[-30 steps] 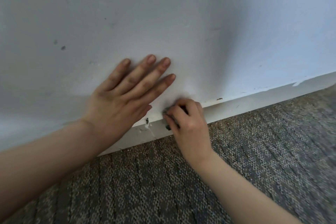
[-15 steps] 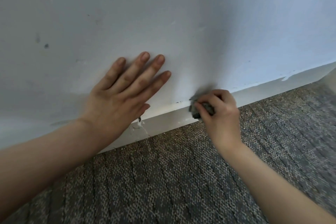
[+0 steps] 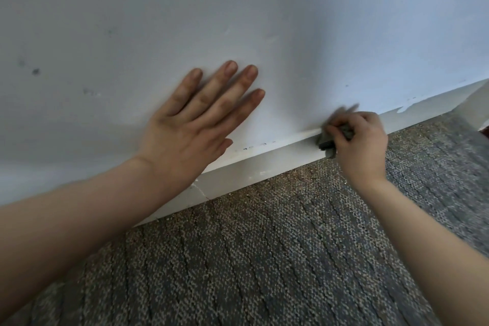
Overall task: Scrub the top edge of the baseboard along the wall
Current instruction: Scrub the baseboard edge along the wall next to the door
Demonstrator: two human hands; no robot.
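A grey pad [image 3: 334, 137] is clamped in the right hand [image 3: 357, 145] on the baseboard [image 3: 264, 164] edge, left hand [image 3: 190, 127] spread flat on the wall [image 3: 238, 8]; loose paint may be chipped by hard scrubbing.

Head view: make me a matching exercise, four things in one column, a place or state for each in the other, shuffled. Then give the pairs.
1. left hand
2. right hand
3. scrub pad
4. carpet

A. pinched against the baseboard's top edge
B. flat on the wall, fingers spread
C. grey, below the baseboard
D. closed around the pad

Pairs: 1-B, 2-D, 3-A, 4-C
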